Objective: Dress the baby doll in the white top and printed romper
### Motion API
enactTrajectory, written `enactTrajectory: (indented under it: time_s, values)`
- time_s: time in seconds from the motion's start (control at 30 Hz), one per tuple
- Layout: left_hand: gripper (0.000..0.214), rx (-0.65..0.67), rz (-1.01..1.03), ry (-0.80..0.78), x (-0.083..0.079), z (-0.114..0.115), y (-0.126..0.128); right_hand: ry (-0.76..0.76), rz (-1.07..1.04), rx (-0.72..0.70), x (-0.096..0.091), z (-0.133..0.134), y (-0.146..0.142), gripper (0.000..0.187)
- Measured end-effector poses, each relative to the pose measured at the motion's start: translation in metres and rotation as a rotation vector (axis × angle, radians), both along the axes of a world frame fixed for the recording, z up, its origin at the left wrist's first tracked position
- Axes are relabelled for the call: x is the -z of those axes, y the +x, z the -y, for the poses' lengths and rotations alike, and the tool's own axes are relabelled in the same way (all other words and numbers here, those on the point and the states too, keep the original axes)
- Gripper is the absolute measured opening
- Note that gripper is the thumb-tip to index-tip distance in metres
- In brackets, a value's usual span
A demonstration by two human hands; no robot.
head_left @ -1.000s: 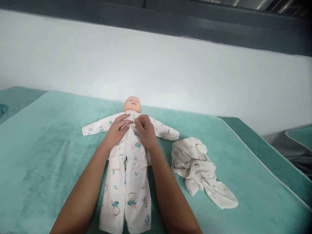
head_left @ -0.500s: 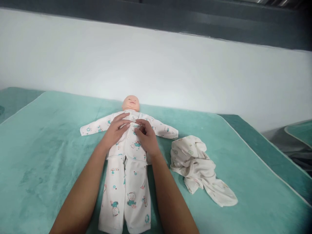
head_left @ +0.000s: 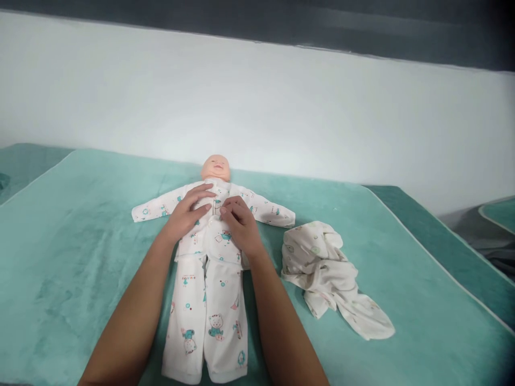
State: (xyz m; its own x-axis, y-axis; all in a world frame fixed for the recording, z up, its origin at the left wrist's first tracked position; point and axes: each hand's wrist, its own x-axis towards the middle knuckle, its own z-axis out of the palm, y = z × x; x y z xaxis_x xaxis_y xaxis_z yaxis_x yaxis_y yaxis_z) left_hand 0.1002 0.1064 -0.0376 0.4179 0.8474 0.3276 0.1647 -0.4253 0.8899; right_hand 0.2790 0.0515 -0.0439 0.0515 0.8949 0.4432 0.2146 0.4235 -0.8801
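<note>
A baby doll (head_left: 216,168) lies on its back, head away from me, dressed in a white printed jacket (head_left: 221,238) and matching trousers (head_left: 225,321). Both sleeves stretch out sideways, covering the doll's arms. My left hand (head_left: 191,209) rests on the chest at the left of the front opening, fingers spread over the cloth. On the other side, my right hand (head_left: 241,222) has thumb and fingertips pinched at the jacket's front edge. The exact bit of cloth or fastening between those fingertips is hidden.
Beneath everything is a teal plush cover (head_left: 80,268) with a pale seam. A crumpled white printed cloth (head_left: 328,268) lies to the right of the doll. Behind the cover rises a white wall (head_left: 257,107) with a dark band along its top.
My left fingers have drawn back slightly to the left from the front opening. My right hand has pinched its fingertips closer together at the jacket's edge. Doll and crumpled cloth stay put.
</note>
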Motion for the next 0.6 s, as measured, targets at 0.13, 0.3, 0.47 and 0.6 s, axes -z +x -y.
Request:
enactTrajectory:
  time_s: [0.13,0.3,0.47,0.6]
  values:
    - [0.019,0.097,-0.165,0.015,-0.008,0.0,-0.009,-0.077,0.009,-0.035,-0.003,0.004,0.003,0.028]
    - [0.016,0.264,-0.27,-0.027,-0.018,0.001,-0.018,-0.13,0.171,-0.022,-0.006,0.009,0.004,0.022]
    - [0.014,0.285,-0.264,-0.052,-0.021,0.003,-0.021,0.011,0.271,-0.037,-0.007,0.008,0.001,0.029]
    - [0.016,0.29,-0.259,-0.07,-0.019,0.003,-0.02,0.002,0.269,-0.059,-0.006,0.007,0.001,0.036]
